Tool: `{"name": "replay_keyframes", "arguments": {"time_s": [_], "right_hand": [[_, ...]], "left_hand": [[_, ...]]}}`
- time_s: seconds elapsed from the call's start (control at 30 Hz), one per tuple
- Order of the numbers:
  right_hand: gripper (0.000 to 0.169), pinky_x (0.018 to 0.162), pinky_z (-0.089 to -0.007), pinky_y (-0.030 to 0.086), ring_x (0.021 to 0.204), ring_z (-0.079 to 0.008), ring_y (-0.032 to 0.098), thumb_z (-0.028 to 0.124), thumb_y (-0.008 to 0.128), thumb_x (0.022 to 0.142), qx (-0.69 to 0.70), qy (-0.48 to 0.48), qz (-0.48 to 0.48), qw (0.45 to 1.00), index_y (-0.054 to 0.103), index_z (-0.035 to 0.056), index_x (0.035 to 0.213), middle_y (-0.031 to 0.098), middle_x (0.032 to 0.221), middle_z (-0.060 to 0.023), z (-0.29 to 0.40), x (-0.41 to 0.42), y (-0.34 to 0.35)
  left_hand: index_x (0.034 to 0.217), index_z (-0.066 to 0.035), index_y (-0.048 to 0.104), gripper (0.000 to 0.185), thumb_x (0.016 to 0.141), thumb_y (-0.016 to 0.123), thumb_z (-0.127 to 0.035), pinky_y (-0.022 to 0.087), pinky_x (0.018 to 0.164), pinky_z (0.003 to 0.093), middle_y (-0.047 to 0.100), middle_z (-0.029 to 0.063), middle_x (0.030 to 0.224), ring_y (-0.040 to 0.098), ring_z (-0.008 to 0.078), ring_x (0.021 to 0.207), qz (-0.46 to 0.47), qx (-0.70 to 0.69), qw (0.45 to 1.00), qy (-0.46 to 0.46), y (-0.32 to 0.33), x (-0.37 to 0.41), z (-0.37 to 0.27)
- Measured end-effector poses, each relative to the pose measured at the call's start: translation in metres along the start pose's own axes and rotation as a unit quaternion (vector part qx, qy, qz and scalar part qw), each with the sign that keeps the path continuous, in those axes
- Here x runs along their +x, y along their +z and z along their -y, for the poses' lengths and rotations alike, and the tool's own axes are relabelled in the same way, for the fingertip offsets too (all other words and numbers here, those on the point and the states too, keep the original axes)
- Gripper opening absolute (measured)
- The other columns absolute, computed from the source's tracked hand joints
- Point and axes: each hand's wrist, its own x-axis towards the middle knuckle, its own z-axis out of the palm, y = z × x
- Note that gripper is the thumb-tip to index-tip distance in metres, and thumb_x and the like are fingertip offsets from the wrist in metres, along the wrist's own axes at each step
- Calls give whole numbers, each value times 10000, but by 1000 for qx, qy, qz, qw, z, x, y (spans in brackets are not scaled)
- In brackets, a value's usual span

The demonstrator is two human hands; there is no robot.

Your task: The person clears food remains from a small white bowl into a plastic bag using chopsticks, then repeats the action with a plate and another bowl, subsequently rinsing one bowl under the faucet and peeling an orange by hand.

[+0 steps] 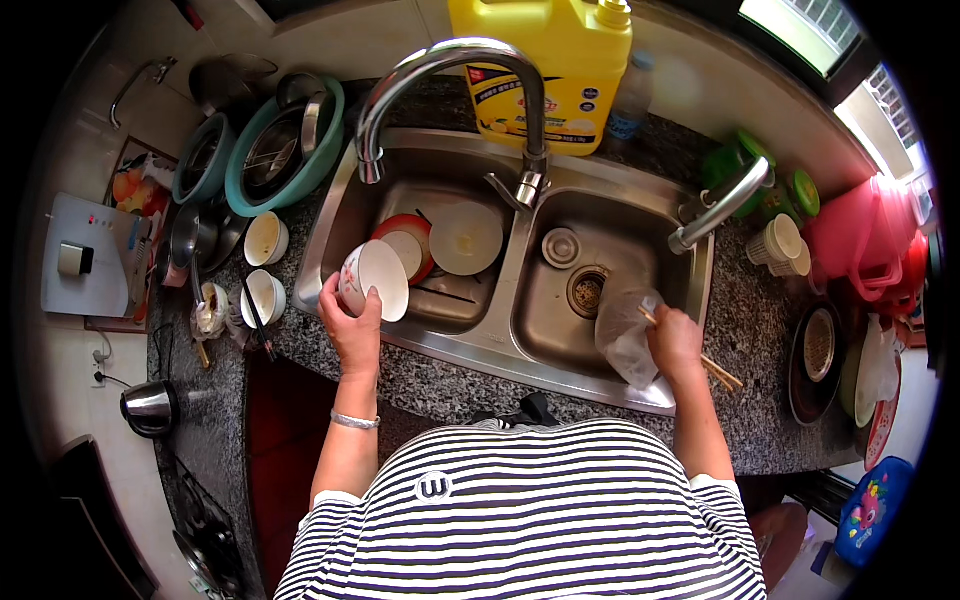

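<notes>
My left hand [354, 326] grips a white bowl with a floral pattern [386, 281], tilted over the front of the left sink basin [480, 304]. Its inside faces right. In that basin lie a pale plate [466, 238], a red-rimmed dish [401, 247] and dark chopsticks [444, 294]. My right hand [675, 343] is closed around light wooden chopsticks [718, 372] and a clear plastic bag [622, 337]. The bag hangs over the right basin [544, 322], near its drain [589, 291]. The palm hides part of the chopsticks.
A chrome faucet [531, 112] arches over the left basin; a second spout [727, 206] stands at right. Behind the sink is a yellow jug [547, 82]. Bowls [265, 238] and green basins [330, 161] crowd the left counter. Paper cups [780, 240] and a pink container [847, 232] stand right.
</notes>
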Motion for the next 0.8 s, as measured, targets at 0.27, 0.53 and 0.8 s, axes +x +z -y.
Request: {"name": "replay_keyframes", "arguments": {"time_s": [0.27,0.53,0.8], "right_hand": [[222,743,-446,500,864,-377,620,214,634,845,77,-77,-39,993,614,26,961,600,1007,-186,26,-15,-24],[464,678,-355,461,781,-278,562,442,449,965,330,-299,-116,888,616,12,1012,537,912,-159,120,-22,-115],[573,517,-307,376,575,-184,497,500,353,980,396,-362,-104,837,606,-5,883,481,705,-91,180,-9,-125]], "left_hand": [[1278,-21,418,575,804,703,-178,445,912,381,428,156,1213,481,240,1059,-7,-110,980,-163,-8,0,39],[1287,-37,416,617,766,714,-183,391,1003,416,398,200,1276,440,320,1162,-14,-88,980,-179,-1,17,55],[1220,-21,475,594,717,746,-184,425,946,399,513,193,1179,512,307,1103,-8,-101,983,-151,4,24,72]]}}
